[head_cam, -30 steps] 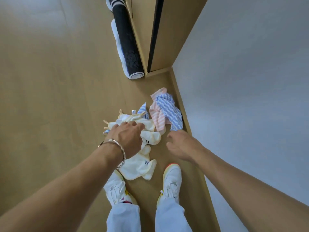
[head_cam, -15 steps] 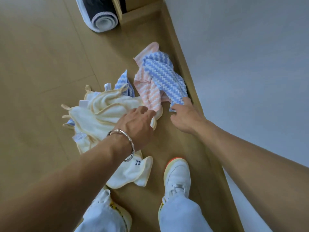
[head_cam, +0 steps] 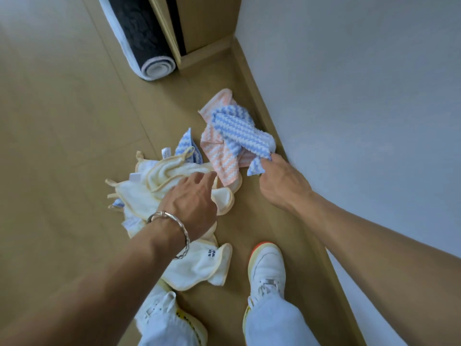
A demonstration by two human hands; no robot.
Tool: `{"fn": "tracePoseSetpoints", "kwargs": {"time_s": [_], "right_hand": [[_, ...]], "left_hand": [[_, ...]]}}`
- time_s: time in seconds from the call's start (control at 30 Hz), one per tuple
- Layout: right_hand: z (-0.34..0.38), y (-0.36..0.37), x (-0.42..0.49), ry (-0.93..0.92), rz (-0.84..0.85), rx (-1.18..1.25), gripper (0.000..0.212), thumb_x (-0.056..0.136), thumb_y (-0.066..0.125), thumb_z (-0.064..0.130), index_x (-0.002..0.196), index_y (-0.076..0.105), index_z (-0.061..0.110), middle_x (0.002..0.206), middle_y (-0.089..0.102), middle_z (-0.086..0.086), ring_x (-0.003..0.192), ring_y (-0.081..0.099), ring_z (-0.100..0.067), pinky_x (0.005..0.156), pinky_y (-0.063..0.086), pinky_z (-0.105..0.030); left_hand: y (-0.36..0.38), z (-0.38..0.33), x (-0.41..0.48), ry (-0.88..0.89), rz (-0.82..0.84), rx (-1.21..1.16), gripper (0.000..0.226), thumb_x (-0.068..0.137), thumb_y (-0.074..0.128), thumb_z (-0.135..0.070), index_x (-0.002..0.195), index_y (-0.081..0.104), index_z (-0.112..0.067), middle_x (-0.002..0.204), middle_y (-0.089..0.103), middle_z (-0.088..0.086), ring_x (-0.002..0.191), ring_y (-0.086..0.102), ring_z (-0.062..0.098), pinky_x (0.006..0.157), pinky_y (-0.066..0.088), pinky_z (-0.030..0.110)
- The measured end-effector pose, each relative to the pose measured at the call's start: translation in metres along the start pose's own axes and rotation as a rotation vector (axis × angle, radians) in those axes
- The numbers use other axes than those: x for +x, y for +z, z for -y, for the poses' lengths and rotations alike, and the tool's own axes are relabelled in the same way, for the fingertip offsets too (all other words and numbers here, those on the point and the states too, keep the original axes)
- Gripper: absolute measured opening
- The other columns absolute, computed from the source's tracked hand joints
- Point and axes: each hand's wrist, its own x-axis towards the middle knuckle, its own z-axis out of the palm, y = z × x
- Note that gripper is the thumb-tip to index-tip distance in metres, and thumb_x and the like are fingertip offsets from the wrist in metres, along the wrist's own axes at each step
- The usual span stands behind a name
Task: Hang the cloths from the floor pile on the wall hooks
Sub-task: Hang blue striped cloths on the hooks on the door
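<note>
A pile of cloths lies on the wooden floor by the wall. A blue-and-white zigzag cloth (head_cam: 239, 132) lies on top of a pink-and-white zigzag cloth (head_cam: 222, 156). My right hand (head_cam: 282, 183) pinches the blue cloth's near corner. Several cream cloths with yellow trim (head_cam: 159, 186) lie to the left, and my left hand (head_cam: 192, 203), with a silver bracelet on the wrist, rests on them with fingers spread. Another blue zigzag cloth (head_cam: 185, 146) pokes out behind the cream ones. No wall hooks are in view.
A rolled black-and-white mat (head_cam: 147, 46) lies on the floor against a wooden cabinet (head_cam: 199, 23) at the top. The grey wall (head_cam: 361, 96) and its wooden skirting board (head_cam: 259, 96) run along the right. My white shoes (head_cam: 267, 265) stand just below the pile.
My right hand has moved forward from the floor to the blue zigzag cloth and taken hold of its corner. My left hand has slid slightly across the cream cloths.
</note>
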Motion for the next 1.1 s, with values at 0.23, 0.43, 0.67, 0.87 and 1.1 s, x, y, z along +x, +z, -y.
{"fn": "tracePoseSetpoints", "kwargs": {"time_s": [0.23,0.43,0.67,0.87,1.1], "right_hand": [[0.061,-0.111,-0.055,-0.119,-0.046,0.05,0.043,0.099,0.036,0.022,0.141,0.041,0.015,0.152,0.032,-0.003,0.137,0.035,-0.027,0.11,0.032,-0.035],[0.136,-0.264,-0.151,-0.313,-0.078,-0.001,0.034,0.097,0.046,0.031,0.065,0.049,0.019,0.084,0.057,-0.004,0.083,0.05,-0.02,0.068,0.033,-0.028],[0.216,-0.417,-0.314,-0.531,-0.024,-0.152,0.01,0.089,0.063,0.028,0.085,0.063,0.019,0.092,0.056,0.004,0.09,0.056,-0.016,0.073,0.042,-0.028],[0.278,-0.526,-0.445,-0.558,-0.048,-0.196,0.007,0.088,0.06,0.022,0.087,0.056,0.027,0.104,0.061,0.003,0.094,0.057,-0.015,0.071,0.044,-0.027],[0.327,-0.605,-0.557,-0.62,-0.219,-0.076,0.018,0.089,0.06,0.041,0.099,0.057,0.026,0.107,0.056,0.0,0.095,0.055,-0.017,0.078,0.047,-0.031]], "left_hand": [[-0.117,-0.026,-0.063,0.011,-0.104,0.054,0.062,0.088,0.046,-0.019,0.145,0.022,-0.023,0.143,0.036,0.0,0.126,0.042,0.023,0.103,0.036,0.036],[-0.262,-0.055,-0.133,0.048,-0.222,0.091,0.068,0.086,0.053,-0.022,0.146,0.02,-0.022,0.143,0.036,0.002,0.126,0.041,0.024,0.103,0.038,0.036],[-0.422,-0.098,-0.274,0.074,-0.269,0.002,0.094,0.079,0.07,-0.036,0.15,0.009,-0.022,0.14,0.039,0.003,0.124,0.043,0.023,0.1,0.036,0.03],[-0.514,-0.134,-0.403,0.081,-0.361,-0.039,0.105,0.074,0.073,-0.046,0.151,0.006,-0.021,0.146,0.034,0.002,0.13,0.036,0.02,0.106,0.033,0.029],[-0.567,-0.169,-0.513,0.223,-0.596,-0.126,0.099,0.074,0.072,-0.051,0.147,0.006,-0.037,0.137,0.042,-0.001,0.122,0.041,0.019,0.09,0.034,0.024]]}}
